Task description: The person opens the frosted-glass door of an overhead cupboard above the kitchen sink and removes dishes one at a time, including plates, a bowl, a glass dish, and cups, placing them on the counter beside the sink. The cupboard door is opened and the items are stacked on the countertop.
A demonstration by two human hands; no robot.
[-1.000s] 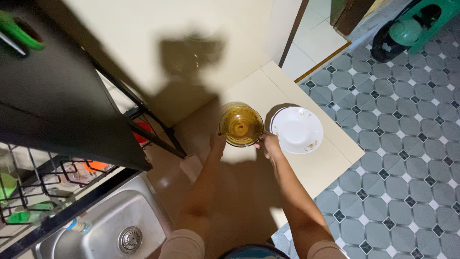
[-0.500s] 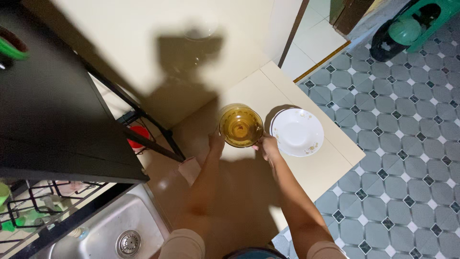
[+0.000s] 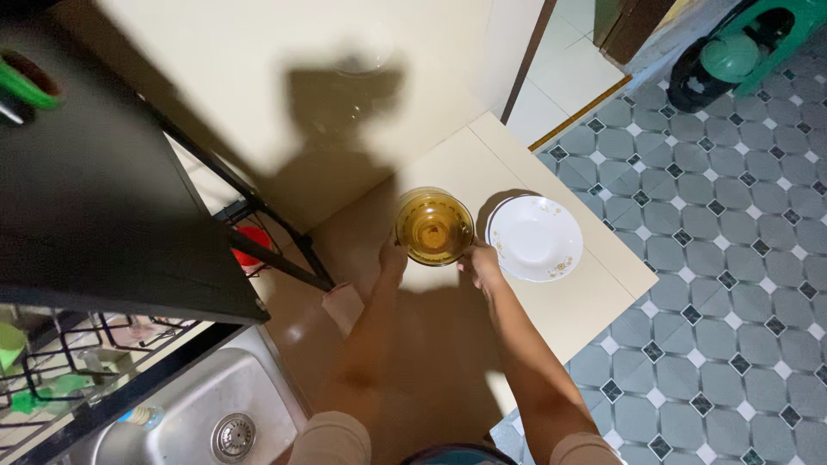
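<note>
Head view: a cream bench (image 3: pixel 594 301) runs beside a grey patterned tile floor (image 3: pixel 732 344), with a steel sink (image 3: pixel 215 405) and a black rack (image 3: pixel 103 215) at the left. An amber glass bowl (image 3: pixel 433 227) sits on the bench beside a white plate (image 3: pixel 534 238). The left hand (image 3: pixel 394 257) and right hand (image 3: pixel 482 263) each hold a grip on the bowl's rim. Since the earlier frame, bowl and hands have barely shifted.

The sink (image 3: pixel 185 413) is cut off by the bottom edge and partly hidden under the black shelf (image 3: pixel 103 215); the shelf's left side is cropped.
</note>
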